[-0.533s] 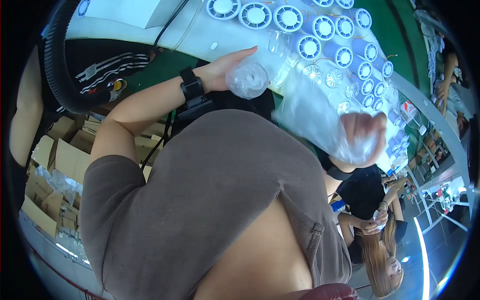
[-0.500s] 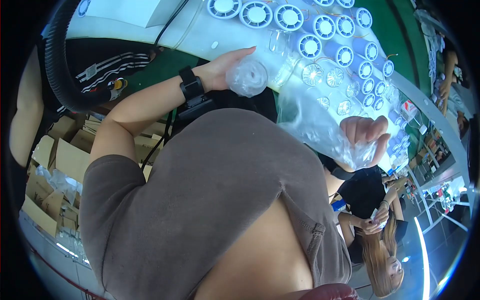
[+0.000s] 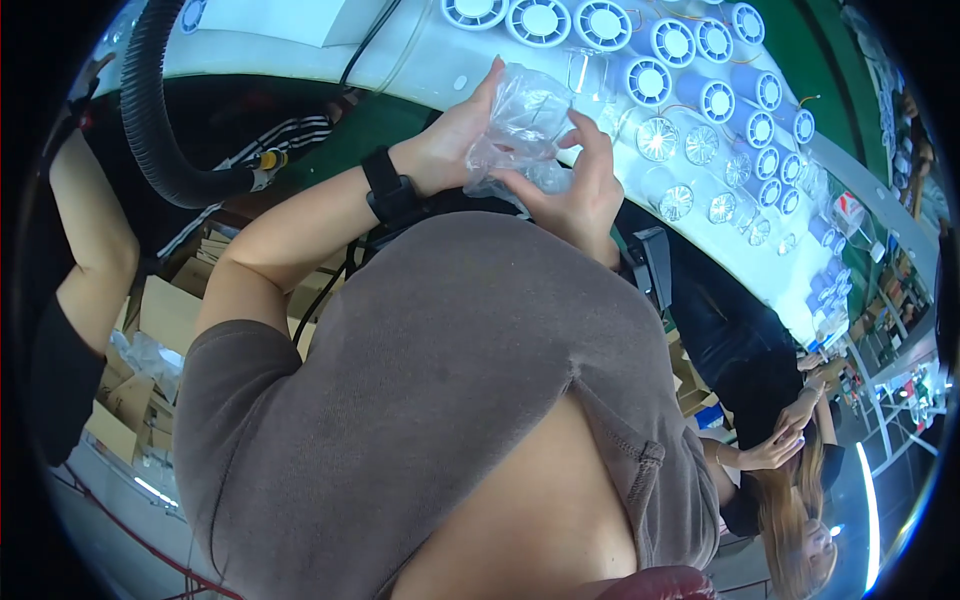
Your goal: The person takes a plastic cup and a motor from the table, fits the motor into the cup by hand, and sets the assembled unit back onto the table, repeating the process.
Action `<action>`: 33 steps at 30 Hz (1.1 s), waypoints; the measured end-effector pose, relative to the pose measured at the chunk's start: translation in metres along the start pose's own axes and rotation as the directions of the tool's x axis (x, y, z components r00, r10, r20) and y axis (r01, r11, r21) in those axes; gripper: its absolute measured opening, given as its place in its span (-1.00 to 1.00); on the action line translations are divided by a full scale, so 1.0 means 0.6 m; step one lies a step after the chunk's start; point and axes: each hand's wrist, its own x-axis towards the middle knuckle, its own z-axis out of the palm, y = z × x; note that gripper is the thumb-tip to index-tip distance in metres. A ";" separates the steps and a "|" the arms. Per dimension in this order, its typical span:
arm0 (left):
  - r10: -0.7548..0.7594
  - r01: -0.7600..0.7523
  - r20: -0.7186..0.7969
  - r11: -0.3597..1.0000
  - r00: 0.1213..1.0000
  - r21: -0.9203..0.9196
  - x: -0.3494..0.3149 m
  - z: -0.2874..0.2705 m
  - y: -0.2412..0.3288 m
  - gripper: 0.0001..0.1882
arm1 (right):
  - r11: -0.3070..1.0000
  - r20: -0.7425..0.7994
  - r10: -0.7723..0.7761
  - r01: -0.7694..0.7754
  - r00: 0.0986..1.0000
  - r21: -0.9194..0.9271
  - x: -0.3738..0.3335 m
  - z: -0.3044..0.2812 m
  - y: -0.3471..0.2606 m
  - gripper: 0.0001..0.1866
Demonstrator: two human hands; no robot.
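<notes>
In front of my body, at the near table edge, both hands are around a crinkled clear plastic bag (image 3: 530,110). My left hand (image 3: 445,150) is closed against the left side of a clear container, its thumb pointing up; the film hides most of the container's outline. My right hand (image 3: 585,185) pinches the bag from the right, fingers bent and thumb reaching under it. Just beyond stand clear cups (image 3: 657,139) with ribbed round ends and several pale lilac cylinders (image 3: 673,42) with vented round caps.
The white table (image 3: 420,85) runs from upper left to lower right. A black corrugated hose (image 3: 145,110) hangs at left, near a co-worker's arm (image 3: 95,220). Cardboard boxes (image 3: 170,315) stand at lower left. Another co-worker's hands (image 3: 775,445) are at right.
My right hand has moved left with the bag to the container in my left hand. Film now covers the container, and both hands are close together.
</notes>
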 end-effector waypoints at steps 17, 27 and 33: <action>-0.121 0.144 0.193 0.983 0.974 -0.110 0.026 -0.044 -0.004 -0.43 | 0.311 0.583 0.326 -0.667 0.744 0.677 0.037 -0.056 0.011 -0.84; -0.023 0.014 0.165 0.998 0.986 0.053 0.020 -0.015 -0.009 -0.55 | 1.000 0.147 0.028 -0.027 0.989 -0.007 0.024 -0.020 0.012 -0.62; -0.017 0.043 -0.113 0.973 0.993 0.227 0.007 -0.018 -0.009 -0.51 | 0.956 0.162 -0.281 0.290 0.946 -0.035 0.032 -0.005 0.048 -0.77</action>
